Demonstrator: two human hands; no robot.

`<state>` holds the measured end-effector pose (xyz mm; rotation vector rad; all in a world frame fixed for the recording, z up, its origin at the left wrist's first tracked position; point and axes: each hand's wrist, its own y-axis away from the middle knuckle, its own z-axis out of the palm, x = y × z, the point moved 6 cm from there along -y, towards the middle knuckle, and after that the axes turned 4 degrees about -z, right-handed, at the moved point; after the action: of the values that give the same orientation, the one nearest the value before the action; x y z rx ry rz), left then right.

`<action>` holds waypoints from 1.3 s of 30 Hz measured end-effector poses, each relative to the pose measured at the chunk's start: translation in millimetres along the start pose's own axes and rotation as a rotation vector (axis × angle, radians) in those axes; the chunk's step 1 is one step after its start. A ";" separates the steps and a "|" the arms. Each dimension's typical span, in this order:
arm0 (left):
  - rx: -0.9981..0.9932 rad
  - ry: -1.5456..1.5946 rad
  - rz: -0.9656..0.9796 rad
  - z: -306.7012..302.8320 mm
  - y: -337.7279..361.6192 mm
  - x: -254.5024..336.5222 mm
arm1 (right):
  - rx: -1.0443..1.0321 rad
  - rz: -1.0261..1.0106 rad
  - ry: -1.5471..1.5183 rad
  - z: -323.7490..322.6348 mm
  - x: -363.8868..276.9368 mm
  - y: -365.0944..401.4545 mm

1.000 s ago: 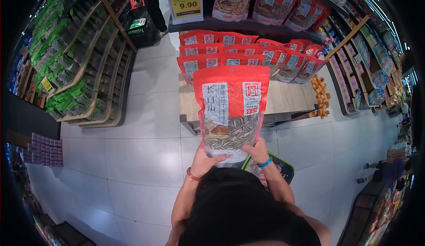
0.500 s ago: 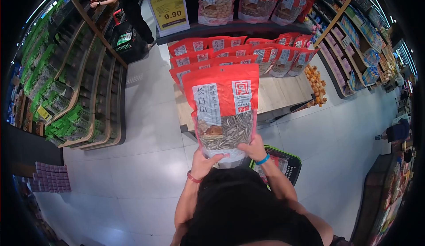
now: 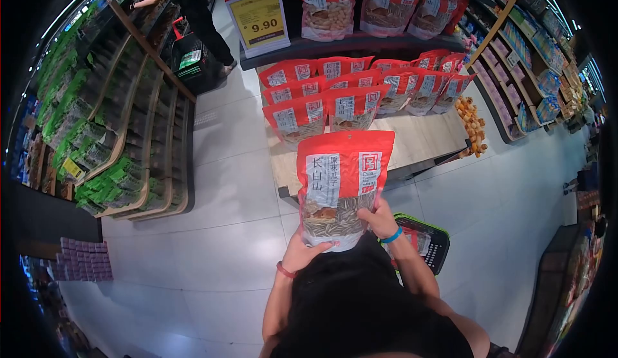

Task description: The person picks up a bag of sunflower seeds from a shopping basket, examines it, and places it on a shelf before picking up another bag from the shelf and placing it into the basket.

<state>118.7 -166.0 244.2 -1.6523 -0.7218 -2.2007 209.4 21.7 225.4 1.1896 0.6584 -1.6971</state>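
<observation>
Both hands hold an upright red bag of sunflower seeds [image 3: 344, 194] in front of my body, its printed front and clear window facing me. My left hand [image 3: 304, 252] grips the lower left corner, thumb across the front. At the lower right side, my right hand [image 3: 378, 219] is closed on the edge, thumb on the window. The fingers behind the bag are hidden. Just beyond it, rows of similar red bags [image 3: 293, 118] stand on a wooden display table [image 3: 421, 142].
A black basket with a green rim [image 3: 440, 245] is by my right forearm, a red-and-white package inside. A yellow price sign [image 3: 259, 22] reads 9.90 on the upper shelf. At the left, a shelf [image 3: 154, 158] carries green bags. A person [image 3: 199, 17] stands beyond, near another basket [image 3: 187, 58].
The bag and both hands have come lower and nearer my body, so more of the bags behind shows. The view has shifted slightly. The other person's arm has moved.
</observation>
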 end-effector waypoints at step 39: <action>0.251 -0.419 0.078 135.2 -335.5 7.1 | 0.037 -0.003 0.565 -308.0 -79.8 -170.2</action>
<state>52.8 188.0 208.1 -1.9851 -0.9734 -1.6442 193.1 377.2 166.0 1.7143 0.9657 -1.3753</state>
